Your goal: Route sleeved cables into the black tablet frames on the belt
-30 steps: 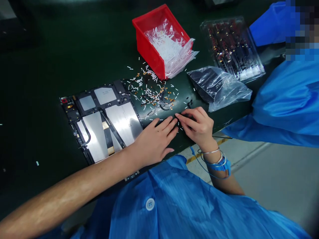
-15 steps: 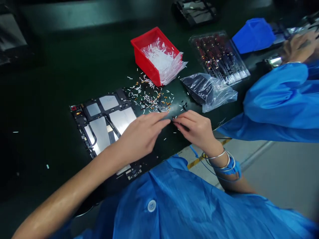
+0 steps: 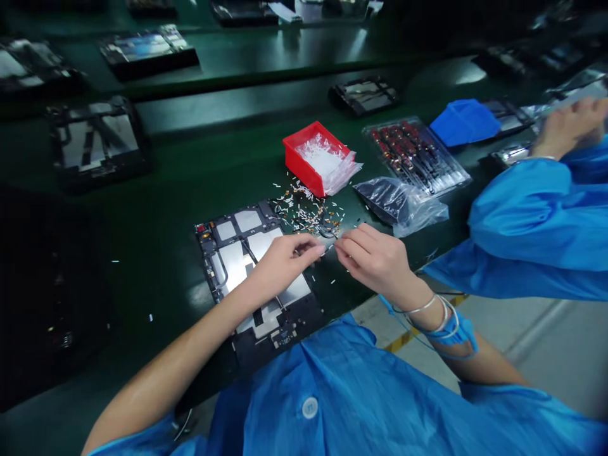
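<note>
My left hand (image 3: 294, 261) is closed in a pinch, with a small white strip (image 3: 329, 248) at its fingertips. Just to the right, my right hand (image 3: 375, 256) also pinches, but whatever lies in its fingers is too small to make out. The two sets of fingertips nearly meet above the dark table. Beneath my left forearm lies an opened device (image 3: 247, 221) with silver plates and a black frame, partly covered by the arm. Beyond my fingers, many loose white strips and small gold-coloured parts (image 3: 308, 218) are scattered.
A red bin (image 3: 304, 170) holds a bag of white pieces. To its right are a plastic bag (image 3: 403, 202), a clear tray of parts (image 3: 418, 155) and a blue bin (image 3: 465, 121). A co-worker's sleeve (image 3: 522, 221) reaches in at right. Another opened device (image 3: 97, 139) lies far left.
The view has tilted up, showing more of the bench behind. My left fingers, earlier stretched out, have curled into a pinch with a white strip at the tips. My right hand stays pinched.
</note>
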